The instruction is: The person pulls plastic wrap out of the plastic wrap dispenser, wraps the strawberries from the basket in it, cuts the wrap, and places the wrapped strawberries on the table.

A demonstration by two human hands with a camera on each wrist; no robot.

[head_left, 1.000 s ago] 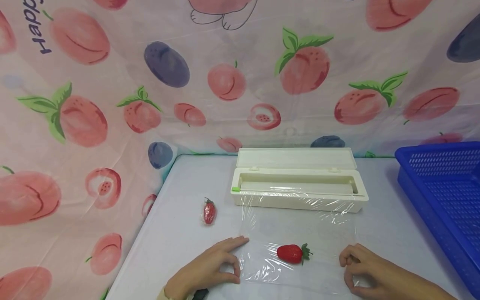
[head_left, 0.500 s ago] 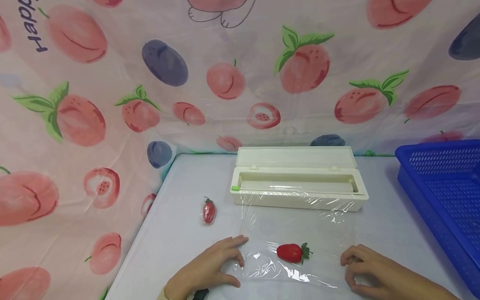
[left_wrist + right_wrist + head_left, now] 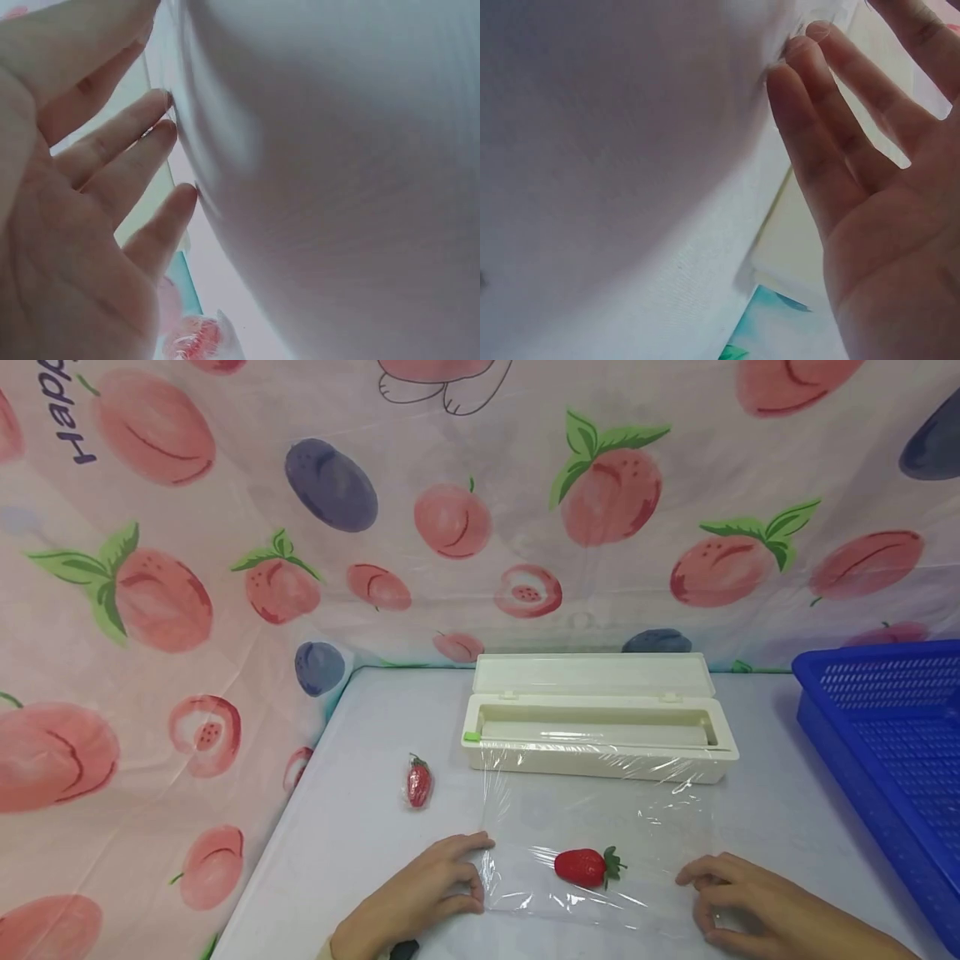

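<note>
A red strawberry (image 3: 580,867) with green leaves lies on its side on a sheet of clear plastic wrap (image 3: 600,814), which runs forward from a white wrap dispenser (image 3: 600,763) with its lid up. At the sheet's left edge, my left hand (image 3: 423,889) pinches the wrap between thumb and index finger; its other fingers reach outward, as the left wrist view shows. My right hand (image 3: 750,902) is at the right front corner, thumb and index finger together on the wrap. In the right wrist view, its other fingertips (image 3: 784,79) touch down. The thumbs are hidden there.
A small wrapped strawberry (image 3: 418,782) lies left of the dispenser on the white tabletop (image 3: 360,760). At the right stands a blue plastic basket (image 3: 862,768). A fruit-print cloth (image 3: 405,460) hangs behind and along the left side.
The left thumb and index finger, apart half a second ago, have come together at the wrap's edge. The sheet's front edge has shifted slightly back. The strawberry stays in place.
</note>
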